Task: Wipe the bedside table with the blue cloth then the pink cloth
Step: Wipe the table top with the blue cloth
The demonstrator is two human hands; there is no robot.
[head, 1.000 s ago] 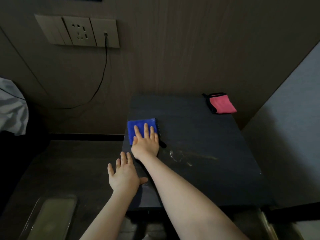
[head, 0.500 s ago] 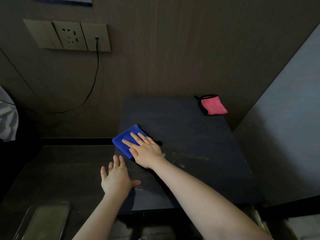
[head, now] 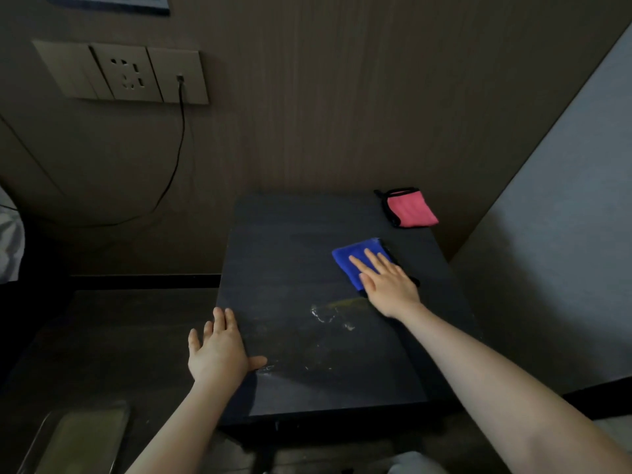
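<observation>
Far left on the wall: socket panel (head: 119, 75) with a black cable (head: 176, 159) plugged in and hanging down. At the table's (head: 280, 254) near left edge: left hand (head: 219, 354), flat, fingers (head: 224, 321) straight and close together, thumb out. Mid-table: pale wet smear (head: 330, 316). Right of it: right hand (head: 388, 285), fingers straight and slightly spread, pressing the blue cloth (head: 355, 258). Far right corner: pink cloth (head: 410, 210), folded, untouched.

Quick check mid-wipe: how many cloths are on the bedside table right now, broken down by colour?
Blue cloth: 1, on the bedside table under the right hand
Pink cloth: 1, at the far right corner, untouched
Total: 2
</observation>
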